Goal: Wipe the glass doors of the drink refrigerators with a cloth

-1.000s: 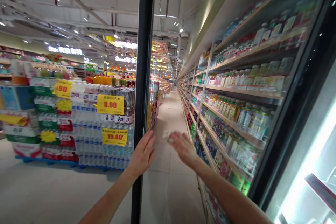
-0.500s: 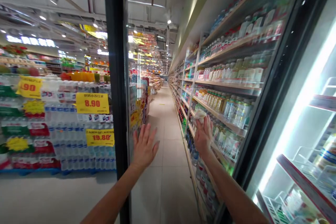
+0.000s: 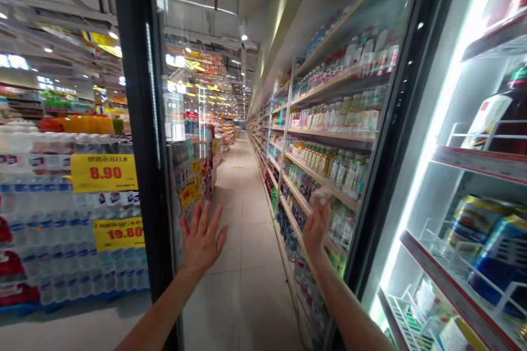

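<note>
A tall glass door [image 3: 242, 192] with a dark frame stands in front of me, and the aisle shows in or through its pane. My left hand [image 3: 201, 238] is spread flat at the pane's left side, near the frame, holding nothing. Over on the right, my right hand [image 3: 316, 230] is closed on a crumpled white cloth [image 3: 321, 193] at the glass. That cloth is slightly blurred, and the fingers cover part of it.
On the right, a lit cooler has wire-fronted shelves [image 3: 473, 162] holding bottles and packs of cans [image 3: 477, 225]. Stacked packs of bottled water [image 3: 78, 230] with yellow price signs [image 3: 102, 172] stand at the left. Shelves of bottles [image 3: 329, 131] line the aisle seen in the pane.
The view has turned right, so the door sits further left and more of the cooler shows. My right hand and the cloth have moved slightly down; the left hand stays spread on the pane.
</note>
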Demonstrator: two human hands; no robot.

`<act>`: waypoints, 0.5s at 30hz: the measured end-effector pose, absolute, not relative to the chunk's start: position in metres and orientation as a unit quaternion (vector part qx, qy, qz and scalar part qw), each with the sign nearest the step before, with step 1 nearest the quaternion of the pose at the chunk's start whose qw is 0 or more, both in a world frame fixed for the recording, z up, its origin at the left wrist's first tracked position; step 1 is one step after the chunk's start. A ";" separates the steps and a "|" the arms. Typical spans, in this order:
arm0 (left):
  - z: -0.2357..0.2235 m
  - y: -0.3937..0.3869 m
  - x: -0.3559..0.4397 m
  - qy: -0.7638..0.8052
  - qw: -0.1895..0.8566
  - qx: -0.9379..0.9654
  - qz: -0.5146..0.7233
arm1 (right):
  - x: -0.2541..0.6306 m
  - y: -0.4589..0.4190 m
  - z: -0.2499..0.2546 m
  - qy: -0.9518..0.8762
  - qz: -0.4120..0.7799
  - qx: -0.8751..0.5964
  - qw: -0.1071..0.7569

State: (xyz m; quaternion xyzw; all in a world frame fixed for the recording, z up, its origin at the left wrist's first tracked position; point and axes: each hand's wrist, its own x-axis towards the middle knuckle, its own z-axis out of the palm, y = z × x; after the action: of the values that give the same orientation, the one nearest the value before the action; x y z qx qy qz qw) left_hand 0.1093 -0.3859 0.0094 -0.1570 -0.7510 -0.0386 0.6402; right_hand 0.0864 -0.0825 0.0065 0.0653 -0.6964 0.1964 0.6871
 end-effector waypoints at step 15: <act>0.004 -0.386 0.105 -0.756 0.631 -0.159 -0.080 | 0.082 -0.064 0.025 -0.726 0.086 0.185 0.657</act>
State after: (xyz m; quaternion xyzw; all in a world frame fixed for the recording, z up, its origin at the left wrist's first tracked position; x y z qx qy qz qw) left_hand 0.1047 -0.3857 0.0040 -0.1588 -0.7555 -0.0801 0.6305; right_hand 0.0815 -0.0638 0.0246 0.1850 -0.7255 0.0863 0.6572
